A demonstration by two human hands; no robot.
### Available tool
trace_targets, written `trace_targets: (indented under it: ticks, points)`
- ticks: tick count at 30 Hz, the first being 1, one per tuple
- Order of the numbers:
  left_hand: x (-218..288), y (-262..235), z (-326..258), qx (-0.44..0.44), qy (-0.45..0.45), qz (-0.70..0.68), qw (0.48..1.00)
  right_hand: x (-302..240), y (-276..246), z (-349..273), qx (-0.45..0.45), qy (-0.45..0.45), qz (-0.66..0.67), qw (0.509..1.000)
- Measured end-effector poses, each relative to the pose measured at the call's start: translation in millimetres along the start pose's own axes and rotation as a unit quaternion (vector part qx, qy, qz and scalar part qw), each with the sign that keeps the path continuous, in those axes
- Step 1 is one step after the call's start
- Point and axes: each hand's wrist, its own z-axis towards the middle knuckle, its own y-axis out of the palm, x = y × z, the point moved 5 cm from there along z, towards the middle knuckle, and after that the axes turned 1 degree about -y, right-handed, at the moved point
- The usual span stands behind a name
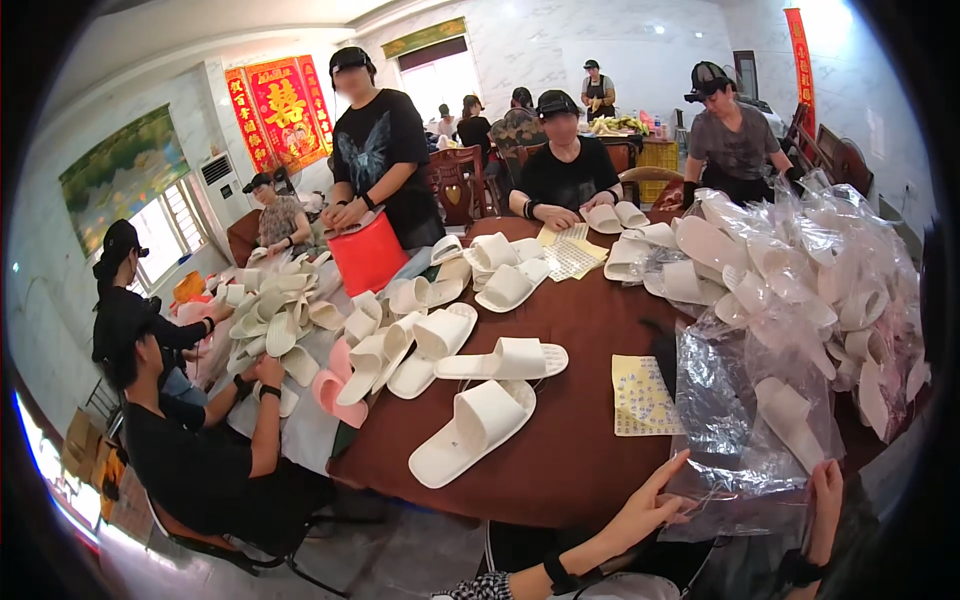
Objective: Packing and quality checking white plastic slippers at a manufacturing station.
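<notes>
A clear plastic bag [715, 400] lies at the table's near right edge with a white slipper [788, 420] inside it. My left hand [645, 510] is at the bag's near left side, its fingers apart and touching the film. At the near right corner, my right hand [826, 492] closes its fingers on the bag's edge. Left of the bag lies a yellow sheet of small stickers [642, 395]. Farther left, two loose white slippers, one nearer [470, 435] and one behind it [505, 360], rest on the brown tablecloth [575, 450].
Bagged slippers [800, 260] are heaped at the right. More loose slippers [280, 320] cover the left side, with a pink slipper [340, 385] among them. A red bucket [367, 255] stands near a standing co-worker [380, 150]. Another person [205, 450] sits at the left edge.
</notes>
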Motion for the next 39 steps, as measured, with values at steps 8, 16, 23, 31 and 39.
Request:
trace_targets:
  ticks: [8,16,23,31,39]
  points:
    - [-17,-6,5,0.016,0.020,0.116,0.993,-22,-11,8,-0.095,0.102,-0.024,0.990]
    - [-8,-9,-3,-0.023,0.002,0.111,0.994,-54,25,85,-0.093,0.043,-0.071,0.992]
    - [-2,-11,-6,0.000,-0.001,0.176,0.984,-57,32,97,0.016,0.014,0.031,0.999]
    - [-2,8,12,-0.022,-0.043,0.150,0.988,-80,37,130,0.035,-0.006,0.054,0.998]
    - [10,34,52,0.009,-0.016,-0.060,0.998,-83,-11,157,-0.117,0.055,0.210,0.969]
